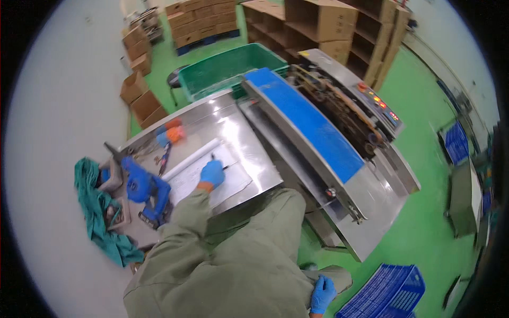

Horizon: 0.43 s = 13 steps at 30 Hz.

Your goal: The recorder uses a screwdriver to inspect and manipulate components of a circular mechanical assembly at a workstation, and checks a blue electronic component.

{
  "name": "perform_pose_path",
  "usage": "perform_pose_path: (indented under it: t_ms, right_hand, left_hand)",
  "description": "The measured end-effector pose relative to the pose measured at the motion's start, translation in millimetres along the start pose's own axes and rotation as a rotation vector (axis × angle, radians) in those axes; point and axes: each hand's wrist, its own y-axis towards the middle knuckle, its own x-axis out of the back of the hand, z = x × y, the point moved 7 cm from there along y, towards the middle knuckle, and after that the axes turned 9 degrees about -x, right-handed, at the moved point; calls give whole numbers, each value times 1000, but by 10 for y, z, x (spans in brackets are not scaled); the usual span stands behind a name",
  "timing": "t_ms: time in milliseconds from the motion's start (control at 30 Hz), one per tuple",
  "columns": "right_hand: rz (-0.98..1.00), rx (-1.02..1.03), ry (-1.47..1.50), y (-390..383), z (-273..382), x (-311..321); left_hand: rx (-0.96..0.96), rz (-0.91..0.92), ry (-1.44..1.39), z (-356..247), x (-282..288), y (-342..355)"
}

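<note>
My left hand point(212, 174), in a blue glove, is closed around a dark pen point(213, 157) over handwritten paper sheets point(182, 184). The sheets lie on a steel table point(253, 159), with the upper page curled back along one edge. My right hand point(323, 294), also gloved in blue, rests low at the right beside my leg, fingers loosely bent and nothing visible in it. Left of the papers are a blue cordless power tool point(140, 185), a slim screwdriver-like tool point(165, 159) and orange and blue rolls point(174, 133).
A machine with a blue belt point(307, 124) and lit control panel point(379, 100) stands right of the table. A green tub point(228, 71) sits behind it. Green cloth point(95, 212) hangs at the left edge. A blue crate point(384, 291) lies low right; cartons point(204, 21) are stacked behind.
</note>
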Motion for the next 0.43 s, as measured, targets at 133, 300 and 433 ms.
perform_pose_path:
  t_ms: [133, 300, 433]
  right_hand:
    - [-34, -44, 52, 156, -348, -192]
    - [6, -224, 127, 320, -857, -367]
    - [214, -385, 160, 414, -990, -517]
  left_hand:
    - [-89, -217, -60, 341, 292, -228]
    - [-7, -371, 173, 1009, 759, 369]
    - [115, -195, 382, 717, 725, 790]
